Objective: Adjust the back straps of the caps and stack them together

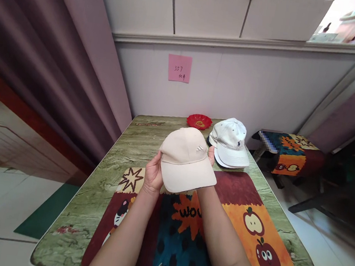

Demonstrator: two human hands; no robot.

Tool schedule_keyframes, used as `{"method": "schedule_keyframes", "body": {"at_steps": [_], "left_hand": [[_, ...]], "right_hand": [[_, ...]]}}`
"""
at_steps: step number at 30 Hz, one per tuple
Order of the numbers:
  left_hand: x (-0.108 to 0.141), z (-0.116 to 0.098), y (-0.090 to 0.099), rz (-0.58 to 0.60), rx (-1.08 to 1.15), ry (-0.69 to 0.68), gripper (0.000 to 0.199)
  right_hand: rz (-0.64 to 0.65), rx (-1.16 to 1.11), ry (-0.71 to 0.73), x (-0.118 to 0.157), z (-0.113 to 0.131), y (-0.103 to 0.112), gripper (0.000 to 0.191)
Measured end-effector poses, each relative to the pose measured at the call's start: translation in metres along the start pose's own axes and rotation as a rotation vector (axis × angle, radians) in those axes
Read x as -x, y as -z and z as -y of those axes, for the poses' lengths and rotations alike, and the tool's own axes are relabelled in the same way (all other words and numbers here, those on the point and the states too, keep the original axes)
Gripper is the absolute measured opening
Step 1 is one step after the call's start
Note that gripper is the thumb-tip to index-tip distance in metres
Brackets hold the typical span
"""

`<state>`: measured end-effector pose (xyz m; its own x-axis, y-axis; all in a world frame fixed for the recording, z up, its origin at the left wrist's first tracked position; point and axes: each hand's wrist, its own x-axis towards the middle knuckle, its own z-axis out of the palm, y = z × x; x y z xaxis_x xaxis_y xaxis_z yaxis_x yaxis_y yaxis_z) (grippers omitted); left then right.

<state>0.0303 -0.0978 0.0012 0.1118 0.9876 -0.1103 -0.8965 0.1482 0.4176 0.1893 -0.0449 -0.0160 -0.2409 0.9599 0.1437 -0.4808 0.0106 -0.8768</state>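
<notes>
A cream baseball cap (183, 159) with a small three-stripe logo is held up over the table, its brim toward me. My left hand (154, 172) grips its left side, thumb along the edge and the other fingers partly hidden beneath. On the far right side, my right hand (211, 155) holds the cap, with only some fingertips showing and the palm hidden behind the brim. Just right of it lies a stack of caps; the top one is a white cap (232, 142) with a small dark emblem. A darker edge shows under the stack.
Underneath is a wood-patterned table (90, 208) with a colourful mat (247, 193) on it. A red scalloped dish (199, 122) sits at the back by the wall. A pink note (179, 68) is stuck to the wall. At right stands a stool (291, 153) with a similar mat.
</notes>
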Motion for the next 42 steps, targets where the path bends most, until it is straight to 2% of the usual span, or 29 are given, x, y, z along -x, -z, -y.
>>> {"method": "schedule_keyframes", "body": {"at_steps": [3, 5, 7, 9, 13, 15, 19, 24, 28, 32, 35, 38, 42], "left_hand": [[-0.007, 0.002, 0.002, -0.091, 0.058, 0.052, 0.039], [-0.01, 0.001, 0.004, -0.117, 0.064, 0.091, 0.039], [-0.01, 0.0, 0.004, -0.107, 0.072, 0.103, 0.04], [-0.008, 0.0, 0.002, -0.078, 0.09, 0.086, 0.042], [-0.006, -0.001, 0.0, -0.067, 0.11, 0.072, 0.038], [-0.007, -0.002, 0.002, -0.079, 0.111, 0.083, 0.037], [-0.01, -0.007, 0.014, -0.067, 0.11, 0.081, 0.039], [-0.015, -0.016, 0.04, -0.016, 0.044, 0.099, 0.051], [-0.022, -0.024, 0.061, 0.022, -0.006, 0.153, 0.062], [-0.033, -0.035, 0.077, 0.038, 0.018, 0.133, 0.073], [-0.042, -0.04, 0.084, 0.102, 0.033, 0.171, 0.074], [-0.044, -0.036, 0.086, 0.194, 0.039, 0.213, 0.073], [-0.036, -0.025, 0.08, 0.27, 0.038, 0.168, 0.075]], "right_hand": [[-0.043, -0.577, -0.078, -0.004, -0.007, 0.006, 0.074], [0.004, -0.748, -0.107, -0.006, -0.009, 0.012, 0.069], [0.044, -0.807, -0.123, -0.006, -0.009, 0.018, 0.071], [0.045, -0.82, -0.141, -0.006, -0.008, 0.021, 0.07], [-0.069, -0.837, -0.104, -0.007, -0.011, 0.02, 0.047], [-0.072, -0.823, -0.094, -0.009, -0.016, 0.019, 0.042], [-0.022, -0.761, -0.172, -0.01, -0.027, 0.021, 0.043], [-0.109, -0.704, -0.198, -0.005, -0.047, 0.026, 0.041], [-0.06, -0.684, -0.243, 0.001, -0.059, 0.026, 0.045], [-0.044, -0.687, -0.244, 0.005, -0.063, 0.025, 0.049], [-0.045, -0.648, -0.288, 0.004, -0.068, 0.025, 0.051], [-0.04, -0.588, -0.334, -0.003, -0.077, 0.027, 0.047], [0.001, -0.504, -0.405, -0.012, -0.086, 0.027, 0.039]]}}
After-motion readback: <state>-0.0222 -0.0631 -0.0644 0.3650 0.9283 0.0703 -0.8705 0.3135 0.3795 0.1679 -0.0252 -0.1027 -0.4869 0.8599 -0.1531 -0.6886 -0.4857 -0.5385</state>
